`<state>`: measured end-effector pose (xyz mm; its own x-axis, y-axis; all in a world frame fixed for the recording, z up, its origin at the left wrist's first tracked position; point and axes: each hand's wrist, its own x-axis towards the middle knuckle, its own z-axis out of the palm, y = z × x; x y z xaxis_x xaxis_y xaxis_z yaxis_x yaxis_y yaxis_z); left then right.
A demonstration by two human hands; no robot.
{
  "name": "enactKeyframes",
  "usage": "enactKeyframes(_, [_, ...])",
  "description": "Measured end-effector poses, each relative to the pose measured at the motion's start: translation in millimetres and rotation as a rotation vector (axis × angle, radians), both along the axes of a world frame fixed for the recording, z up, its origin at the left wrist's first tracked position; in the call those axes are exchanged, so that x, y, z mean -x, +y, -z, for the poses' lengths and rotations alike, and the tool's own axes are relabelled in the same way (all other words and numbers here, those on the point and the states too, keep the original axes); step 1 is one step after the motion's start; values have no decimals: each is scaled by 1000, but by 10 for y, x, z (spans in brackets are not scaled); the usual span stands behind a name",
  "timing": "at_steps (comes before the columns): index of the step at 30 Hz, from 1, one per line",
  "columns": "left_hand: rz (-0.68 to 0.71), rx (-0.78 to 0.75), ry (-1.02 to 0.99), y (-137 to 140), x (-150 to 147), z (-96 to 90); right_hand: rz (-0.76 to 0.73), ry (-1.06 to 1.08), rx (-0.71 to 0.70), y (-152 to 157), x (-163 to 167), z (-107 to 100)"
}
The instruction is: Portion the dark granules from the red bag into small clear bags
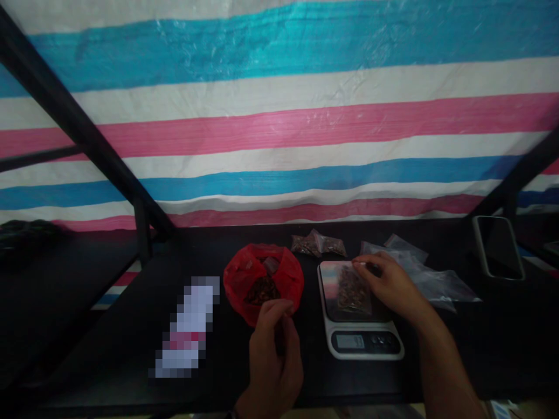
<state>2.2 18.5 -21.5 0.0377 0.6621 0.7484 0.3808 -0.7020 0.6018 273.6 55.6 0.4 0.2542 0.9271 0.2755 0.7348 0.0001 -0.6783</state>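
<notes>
A digital kitchen scale (367, 343) with a white body and a shiny plate stands in front of me. On its plate is a clear zip bag (351, 291) of small brown pieces. My right hand (391, 285) pinches this bag by its upper edge. Left of the scale, a red plastic bag (236, 282) gapes with its rim spread, and dark brown pieces (262, 290) lie inside. My left hand (275, 352) is at the front rim of the red bag, thumb and fingers drawn together. Whether something small is between those fingertips is hidden.
Filled zip bags (318, 244) lie behind the scale. Flat clear bags (432, 282) are spread to its right, near a phone (500, 247). A blurred-out pale strip (187, 329) lies at left on the black table (131, 349). Dark metal bars (100, 139) flank a striped sheet.
</notes>
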Motion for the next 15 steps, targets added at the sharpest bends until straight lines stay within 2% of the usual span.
enactKeyframes(4, [17,53,-43,-23,-10,27,-77,141,-13,-47,73,-147])
enactKeyframes(8, [36,221,-124,-83,-44,5,-316,385,34,-170,294,-440])
enactKeyframes(10, [99,395,-185,-119,-81,-7,-416,479,85,-191,474,-547])
enactKeyframes(12, [194,621,-300,-143,-142,-5,-450,514,115,-158,689,-581])
enactKeyframes(15, [180,956,-629,-124,-262,21,-437,525,138,-31,1017,-500])
